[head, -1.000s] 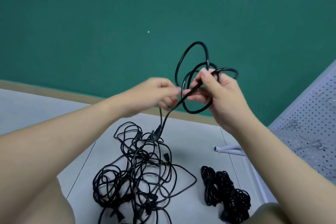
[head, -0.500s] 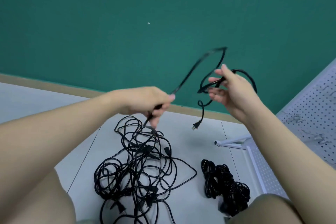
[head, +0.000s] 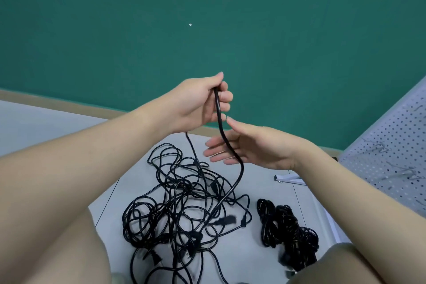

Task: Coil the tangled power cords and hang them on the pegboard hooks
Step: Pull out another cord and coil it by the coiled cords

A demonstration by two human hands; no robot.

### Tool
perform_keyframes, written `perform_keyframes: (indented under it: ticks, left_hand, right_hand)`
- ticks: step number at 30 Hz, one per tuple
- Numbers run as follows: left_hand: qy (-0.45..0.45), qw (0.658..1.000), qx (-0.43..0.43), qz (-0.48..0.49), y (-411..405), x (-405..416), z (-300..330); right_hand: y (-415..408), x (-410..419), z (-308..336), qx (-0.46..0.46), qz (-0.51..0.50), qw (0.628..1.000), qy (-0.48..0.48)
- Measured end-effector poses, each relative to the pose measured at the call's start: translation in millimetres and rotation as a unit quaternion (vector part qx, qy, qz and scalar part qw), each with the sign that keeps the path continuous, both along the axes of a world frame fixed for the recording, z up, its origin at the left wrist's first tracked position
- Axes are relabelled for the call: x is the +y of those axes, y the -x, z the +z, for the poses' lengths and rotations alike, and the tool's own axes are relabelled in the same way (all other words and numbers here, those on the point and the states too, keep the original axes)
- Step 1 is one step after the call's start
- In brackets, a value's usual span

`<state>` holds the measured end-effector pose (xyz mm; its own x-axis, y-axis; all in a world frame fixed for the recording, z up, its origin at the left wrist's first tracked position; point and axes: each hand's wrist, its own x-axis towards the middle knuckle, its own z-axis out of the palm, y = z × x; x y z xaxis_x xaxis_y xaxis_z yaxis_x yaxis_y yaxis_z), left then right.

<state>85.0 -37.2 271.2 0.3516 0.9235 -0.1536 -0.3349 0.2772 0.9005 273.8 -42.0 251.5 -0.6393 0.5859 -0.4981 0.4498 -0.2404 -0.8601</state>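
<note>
Above the grey floor (head: 265, 258), the left hand (head: 200, 104) is raised before the green wall (head: 207, 18) with its fingers curled round a black power cord (head: 219, 120), gripping it near the top. From that grip the cord hangs almost straight down, its long axis close to vertical, then bends in a shallow S across the palm of the right hand (head: 249, 145) and drops on toward the floor. A thinner length of cord leaves the underside of the left hand and also runs down to the floor.

The right hand sits just below and to the right of the left, palm turned leftward, fingers spread and nearly straight; the cord passes in front of them, and whether it touches them cannot be told.

Below both hands lies the tangled heap of cords (head: 184, 210), loose black loops crossing every way, with several plugs among them; one plug (head: 222, 221) is blurred near the hanging cord's lower end. Just right of the heap, apart from it, lies a bundle of coiled cords (head: 288, 230), its long axis running away from the person. The white pegboard (head: 387, 152) leans at the right edge, some way from both piles.
</note>
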Motion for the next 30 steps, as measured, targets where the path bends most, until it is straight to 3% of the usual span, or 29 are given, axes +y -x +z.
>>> perform_keyframes:
  ticks: [3,6,10,14,16,18,19,22,25,27,30]
  left_hand:
    - [-0.018,0.998,0.003,0.056,9.2,4.5,2.5]
    - [-0.019,0.988,0.001,0.154,25.3,12.6,5.0]
    - [-0.001,0.966,0.004,0.26,54.2,26.2,2.6]
    - [0.064,0.946,0.122,0.292,78.6,38.3,-18.6]
    - [0.081,0.922,0.253,0.283,80.6,36.0,-27.8]
    - [0.015,0.876,0.405,0.26,73.1,30.0,-33.4]
    - [-0.043,0.868,0.439,0.228,64.9,25.5,-32.3]
    - [-0.114,0.926,0.357,0.051,38.6,7.7,-24.4]
    - [-0.126,0.941,0.308,-0.053,23.9,-1.4,-22.8]
    - [-0.157,0.939,0.3,-0.058,18.6,-7.1,-16.1]
    - [-0.22,0.921,0.323,0.01,22.5,-7.2,-4.7]
  right_hand:
    - [4.1,-5.8,0.4,0.052,0.011,0.998,-0.022]
    - [-3.7,-1.5,-1.2,0.019,-0.008,0.992,-0.123]
    - [-19.4,11.6,-4.5,0.027,-0.073,0.986,-0.149]
    - [-24.5,16.2,-5.5,0.071,-0.126,0.971,-0.192]
    - [-22.8,16.6,-5.2,0.096,-0.151,0.959,-0.219]
    - [-19.5,15.8,-3.5,0.105,-0.158,0.951,-0.245]
    - [-17.5,14.9,-2.4,0.102,-0.156,0.948,-0.257]
    - [-10.3,13.6,-2.3,0.098,-0.159,0.945,-0.266]
    - [-3.2,15.6,-3.7,0.112,-0.182,0.944,-0.251]
    - [0.3,15.2,-1.7,0.12,-0.195,0.943,-0.24]
    - [2.3,12.2,7.2,0.149,-0.192,0.948,-0.207]
